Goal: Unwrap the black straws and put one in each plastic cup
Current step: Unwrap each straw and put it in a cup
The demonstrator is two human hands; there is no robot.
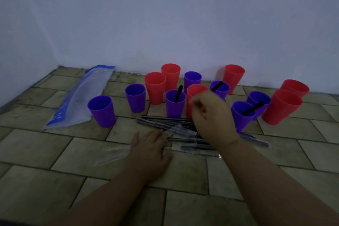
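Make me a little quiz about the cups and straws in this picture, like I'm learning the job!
1. True or false: the blue-and-clear bag lies to the right of all the cups.
2. Which hand is raised in front of a red cup? A) left B) right
3. How many purple cups show a black straw inside?

Key
1. False: it lies to their left.
2. B: the right hand. The left hand rests flat by the wrapped straws.
3. Three.
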